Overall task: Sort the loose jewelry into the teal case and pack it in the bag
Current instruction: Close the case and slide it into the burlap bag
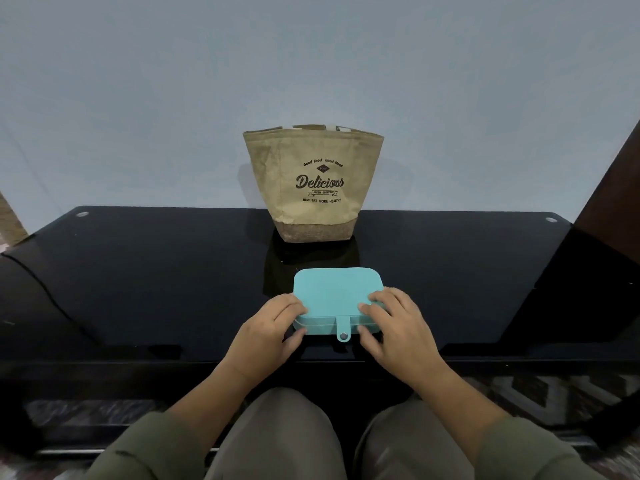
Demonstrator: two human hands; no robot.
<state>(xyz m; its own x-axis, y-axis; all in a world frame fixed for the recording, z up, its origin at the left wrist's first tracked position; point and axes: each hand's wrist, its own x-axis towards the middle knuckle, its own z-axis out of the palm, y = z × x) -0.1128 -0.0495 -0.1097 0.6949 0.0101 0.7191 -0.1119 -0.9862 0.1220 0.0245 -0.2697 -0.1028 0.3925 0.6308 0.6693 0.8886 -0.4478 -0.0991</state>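
The teal case [334, 292] lies flat and closed on the black glass table [138, 271], its snap tab hanging over the front edge. My left hand [273, 327] grips the case's left front corner, fingers on the lid and thumb under the front edge. My right hand [391, 323] grips the right front corner the same way. The tan paper-look bag [313, 181], printed "Delicious", stands upright behind the case against the wall, its top open. No loose jewelry is in sight.
A dark cable [52, 299] runs across the table's left side. A dark wooden panel [613, 188] rises at the right. My knees [287, 434] sit below the table's front edge, over a patterned floor.
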